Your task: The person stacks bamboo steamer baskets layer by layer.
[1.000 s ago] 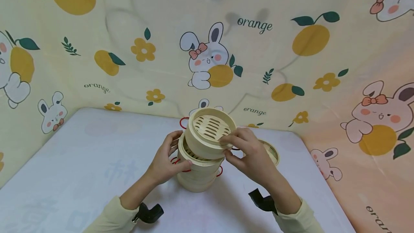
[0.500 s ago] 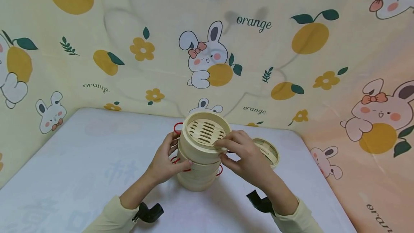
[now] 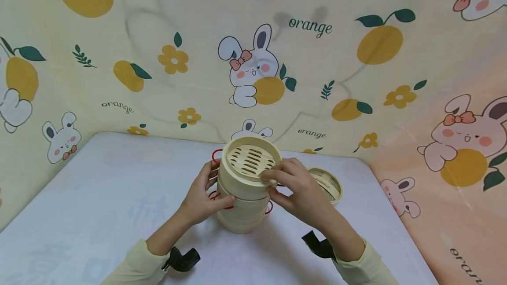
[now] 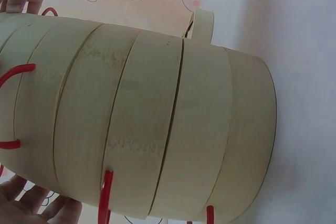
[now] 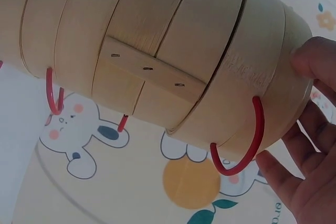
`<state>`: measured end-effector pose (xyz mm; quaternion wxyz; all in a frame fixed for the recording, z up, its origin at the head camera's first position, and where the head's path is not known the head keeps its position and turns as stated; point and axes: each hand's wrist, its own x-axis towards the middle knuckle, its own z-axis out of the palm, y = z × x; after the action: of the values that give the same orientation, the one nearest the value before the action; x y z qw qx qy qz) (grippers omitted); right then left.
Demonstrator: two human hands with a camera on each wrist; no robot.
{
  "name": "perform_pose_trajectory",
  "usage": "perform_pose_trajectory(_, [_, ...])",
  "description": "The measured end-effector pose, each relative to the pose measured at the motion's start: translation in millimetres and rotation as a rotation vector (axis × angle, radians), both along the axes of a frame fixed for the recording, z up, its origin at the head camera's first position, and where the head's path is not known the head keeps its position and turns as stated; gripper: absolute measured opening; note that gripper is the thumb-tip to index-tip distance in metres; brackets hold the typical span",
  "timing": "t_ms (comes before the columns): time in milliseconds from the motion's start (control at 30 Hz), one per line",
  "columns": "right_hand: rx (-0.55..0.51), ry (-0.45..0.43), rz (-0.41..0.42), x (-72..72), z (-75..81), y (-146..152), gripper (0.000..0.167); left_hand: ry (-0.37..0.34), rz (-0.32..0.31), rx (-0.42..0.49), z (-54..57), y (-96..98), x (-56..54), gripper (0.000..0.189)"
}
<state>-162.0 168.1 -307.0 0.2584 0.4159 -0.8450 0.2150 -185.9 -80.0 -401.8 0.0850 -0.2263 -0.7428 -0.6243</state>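
A stack of round bamboo steamers (image 3: 243, 221) with red loop handles stands on the white table. The top steamer basket (image 3: 241, 179), its slatted floor showing, sits in line on the tiers below. My left hand (image 3: 202, 197) holds the stack's left side, thumb across the front and fingers round the back. At the top basket's right rim, my right hand (image 3: 299, 188) pinches the edge, fingers inside over the slats and thumb outside. The right wrist view shows a red handle (image 5: 257, 129) close to the right hand's fingers (image 5: 281, 177).
Behind the right hand, a round bamboo lid (image 3: 334, 188) lies on the table (image 3: 119, 197). A cloth backdrop (image 3: 198, 21) with rabbits and oranges rises behind the table. Black wrist mounts (image 3: 184, 260) sit at both sleeves.
The top basket, earlier tilted and off to the right, has come down and left onto the stack with the right hand. The left hand has stayed put.
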Motion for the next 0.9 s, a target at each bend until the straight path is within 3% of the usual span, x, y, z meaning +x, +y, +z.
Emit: perform_pose_trajectory(900, [0.026,0.014,-0.007,0.4,-0.2,-5.2,0.030,0.003,0.011,-0.023,-0.1,0.7,0.8,0.084])
